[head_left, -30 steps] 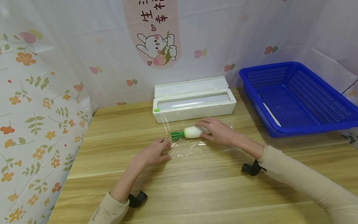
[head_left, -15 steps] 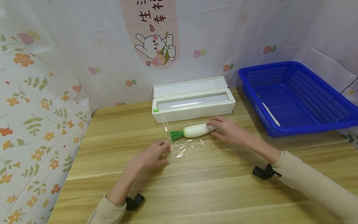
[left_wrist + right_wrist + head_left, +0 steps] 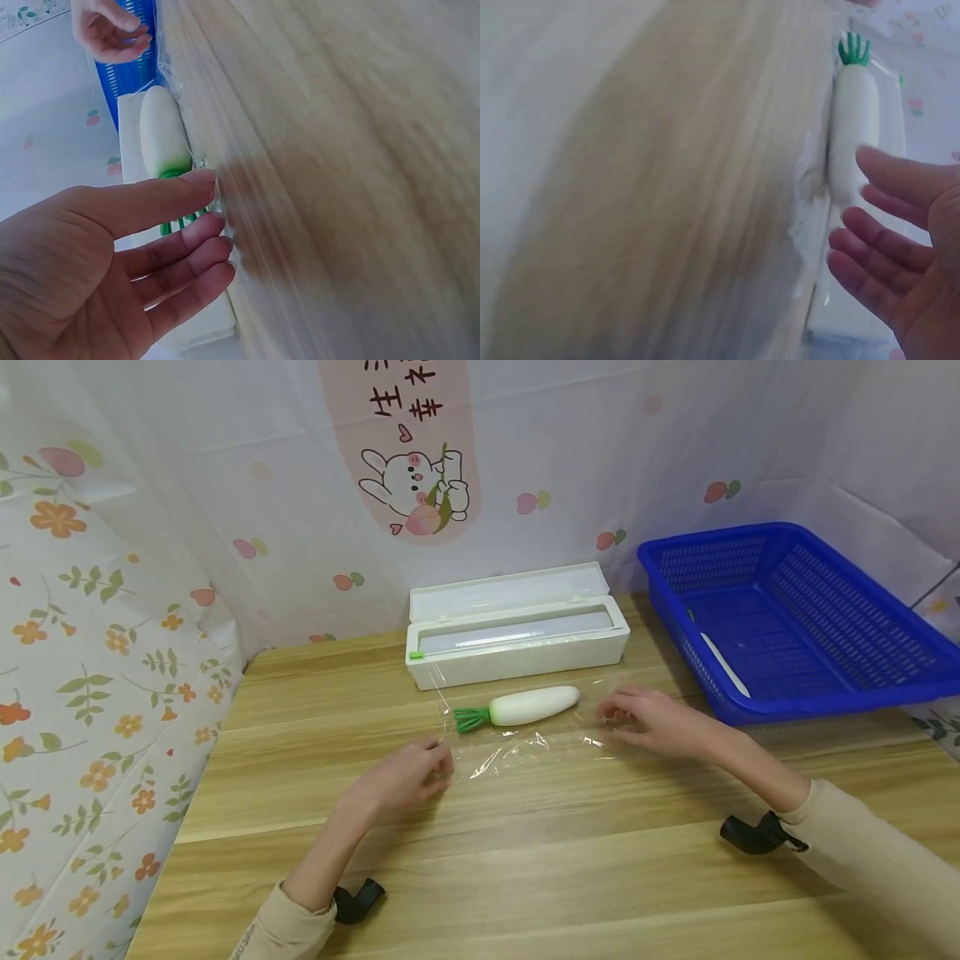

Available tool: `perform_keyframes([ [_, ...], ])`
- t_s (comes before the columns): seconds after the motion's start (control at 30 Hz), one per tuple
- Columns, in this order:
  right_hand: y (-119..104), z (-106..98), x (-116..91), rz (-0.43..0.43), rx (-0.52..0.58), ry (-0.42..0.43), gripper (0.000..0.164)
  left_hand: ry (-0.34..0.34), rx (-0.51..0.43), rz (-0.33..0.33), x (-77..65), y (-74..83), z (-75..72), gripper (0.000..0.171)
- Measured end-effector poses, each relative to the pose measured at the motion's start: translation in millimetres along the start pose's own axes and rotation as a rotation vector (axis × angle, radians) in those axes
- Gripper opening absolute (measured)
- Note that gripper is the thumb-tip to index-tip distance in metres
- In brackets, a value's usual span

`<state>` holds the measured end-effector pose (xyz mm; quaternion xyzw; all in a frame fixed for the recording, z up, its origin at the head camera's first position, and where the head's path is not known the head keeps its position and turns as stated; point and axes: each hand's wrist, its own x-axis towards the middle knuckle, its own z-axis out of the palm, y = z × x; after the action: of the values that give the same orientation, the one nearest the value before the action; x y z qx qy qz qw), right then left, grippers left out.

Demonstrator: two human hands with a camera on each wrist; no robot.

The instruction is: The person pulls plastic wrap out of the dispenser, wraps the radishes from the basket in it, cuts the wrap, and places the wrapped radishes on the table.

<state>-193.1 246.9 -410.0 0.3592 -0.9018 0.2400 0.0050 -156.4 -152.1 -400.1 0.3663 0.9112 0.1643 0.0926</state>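
A white radish [image 3: 534, 705] with a green leafy top lies on a sheet of clear cling film [image 3: 517, 758] spread on the table. The film runs down from a white cling film box [image 3: 517, 652] whose lid stands up. My left hand [image 3: 405, 777] is at the film's left edge, below the radish leaves; its thumb and fingers are bent but apart in the left wrist view. Whether its fingertips touch the film is unclear. To the right of the radish's tip, my right hand [image 3: 660, 722] hovers with loosely bent fingers, apart from the radish and holding nothing.
A blue plastic basket [image 3: 795, 697] stands at the right, with a slim white item [image 3: 724, 665] with a green end inside. The wooden table [image 3: 510, 877] meets a patterned cloth backdrop [image 3: 300, 510] behind the box.
My right hand has let go of the radish's tip end and moved right, past the film's right side. The left hand has stayed almost in place.
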Motion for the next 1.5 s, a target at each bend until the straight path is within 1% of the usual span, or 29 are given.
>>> perform_keyframes([
  [0.13, 5, 0, -11, 0.018, 0.023, -0.088, 0.024, 0.022, 0.004, 0.036, 1.3, -0.2, 0.3, 0.014],
  [0.2, 6, -1, -16, 0.031, 0.038, -0.125, 0.029, 0.039, 0.004, 0.058, 2.0, -1.0, 0.8, 0.015],
  [0.27, 6, -3, -21, 0.046, 0.046, -0.149, 0.033, 0.051, 0.007, 0.067, 2.9, -1.7, 1.5, 0.017],
  [0.33, 7, -4, -24, 0.047, 0.046, -0.155, 0.033, 0.054, 0.010, 0.065, 3.2, -1.9, 1.6, 0.016],
  [0.4, 9, -4, -26, 0.028, 0.039, -0.151, 0.028, 0.046, 0.007, 0.049, 3.6, -2.0, 1.6, 0.016],
  [0.47, 11, -3, -27, -0.007, 0.028, -0.138, 0.021, 0.041, 0.003, 0.038, 3.8, -1.6, 1.1, 0.015],
  [0.57, 14, -2, -26, -0.064, 0.024, -0.119, 0.018, 0.041, -0.006, 0.033, 4.1, -1.5, 0.5, 0.014],
  [0.67, 16, -2, -25, -0.097, 0.033, -0.095, 0.017, 0.053, -0.010, 0.036, 4.7, -1.5, 0.1, 0.013],
  [0.77, 15, -4, -25, -0.104, 0.045, -0.057, 0.017, 0.067, -0.002, 0.035, 5.1, -2.1, -0.8, 0.012],
  [0.87, 15, -5, -25, -0.109, 0.057, -0.005, 0.021, 0.074, -0.006, 0.005, 4.6, -2.8, -2.4, 0.010],
  [0.97, 15, -6, -26, -0.118, 0.048, 0.049, 0.024, 0.098, -0.015, -0.018, 3.9, -3.4, -4.2, 0.010],
  [1.1, 17, -7, -26, -0.115, 0.004, 0.123, 0.024, 0.168, -0.012, -0.022, 4.5, -4.7, -5.0, 0.011],
  [1.33, 16, -10, -24, -0.074, -0.048, 0.258, 0.023, 0.281, -0.015, -0.083, 7.7, -2.9, -8.7, 0.006],
  [1.5, 14, -11, -21, -0.053, -0.065, 0.319, 0.024, 0.351, -0.024, -0.111, 11.7, -1.2, -12.3, 0.007],
])
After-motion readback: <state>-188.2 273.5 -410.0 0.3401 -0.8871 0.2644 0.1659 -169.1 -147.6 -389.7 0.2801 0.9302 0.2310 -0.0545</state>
